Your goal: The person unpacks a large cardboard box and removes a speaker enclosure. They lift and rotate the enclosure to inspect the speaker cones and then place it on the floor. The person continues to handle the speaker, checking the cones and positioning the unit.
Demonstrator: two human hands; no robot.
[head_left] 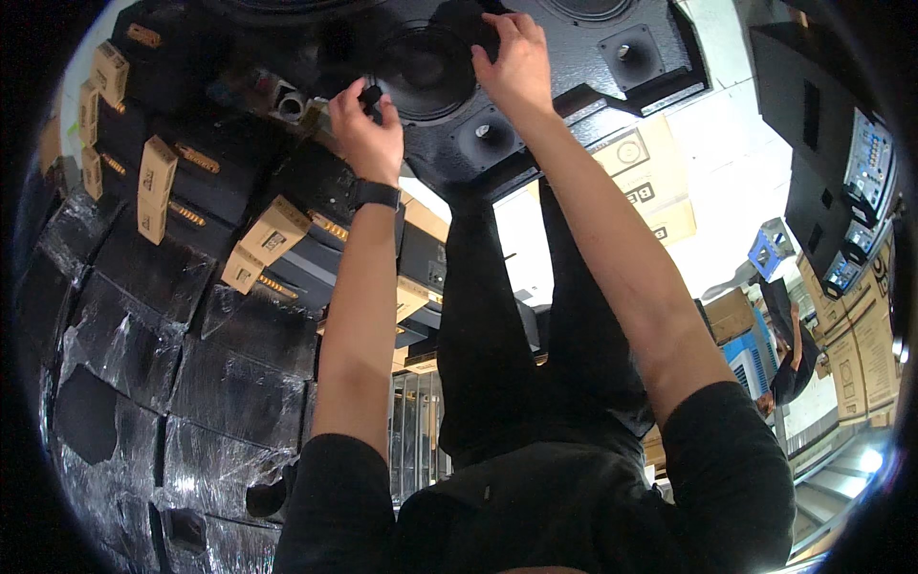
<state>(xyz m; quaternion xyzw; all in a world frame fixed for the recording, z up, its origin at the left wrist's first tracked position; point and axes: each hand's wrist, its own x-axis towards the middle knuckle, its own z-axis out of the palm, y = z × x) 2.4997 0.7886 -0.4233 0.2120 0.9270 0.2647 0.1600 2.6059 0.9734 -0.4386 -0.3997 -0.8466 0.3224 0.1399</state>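
A large black speaker cabinet [564, 124] lies in front of me, with a round woofer [421, 72] and square horn tweeters [631, 55] in its face. Between the thumb and fingers of my left hand [368, 139] sits a small dark round piece [371, 96]; its exact kind is unclear. That hand is closed on it over the woofer's left edge and wears a black wristband [376, 194]. My right hand [519, 67] is at the woofer's right rim, thumb and fingers apart, with nothing visible in it. Whether its fingertips press on the cabinet is hard to see.
Black boxes in clear film [124, 316] are stacked on the left, with small brown cartons [156, 187] on some. More black speaker cabinets [813, 124], with control panels, stand at right. A large carton [641, 182] lies beyond my right forearm. Another person [789, 354] is farther right.
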